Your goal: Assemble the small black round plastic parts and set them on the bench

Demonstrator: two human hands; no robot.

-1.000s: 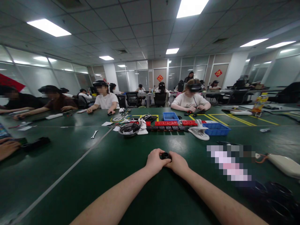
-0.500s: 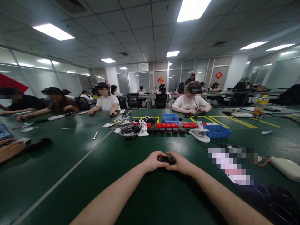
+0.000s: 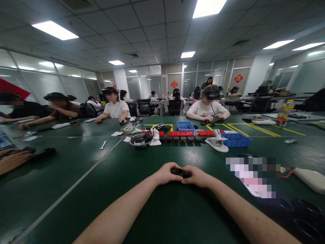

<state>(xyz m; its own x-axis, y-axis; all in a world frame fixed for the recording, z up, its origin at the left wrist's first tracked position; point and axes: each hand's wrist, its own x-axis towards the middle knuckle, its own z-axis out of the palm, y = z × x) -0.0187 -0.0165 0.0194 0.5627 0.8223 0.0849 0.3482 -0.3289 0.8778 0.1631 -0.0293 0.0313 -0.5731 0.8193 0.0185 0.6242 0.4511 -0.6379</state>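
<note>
Both hands meet at the middle of the green table (image 3: 177,210), closed around a small black part with a round opening (image 3: 180,171). My left hand (image 3: 166,174) grips its left side, thumb in front and fingers curled behind. On the other side, my right hand (image 3: 198,176) has its thumb and fingers wrapped round the right end. The fingers cover much of the part, so I cannot make out its exact kind.
Ahead lie red and black socket strips (image 3: 180,139), a bowl of cables (image 3: 140,141), a white clamp (image 3: 217,141) and a blue tray (image 3: 236,139). A wrench (image 3: 103,145) lies left. Right are a blurred-out phone-like object (image 3: 251,178) and a beige case (image 3: 309,179). Co-workers sit around.
The fingers of my right hand have shifted slightly to the right and down, showing more of the black part. Both hands still hold it. The camera view has tilted a little.
</note>
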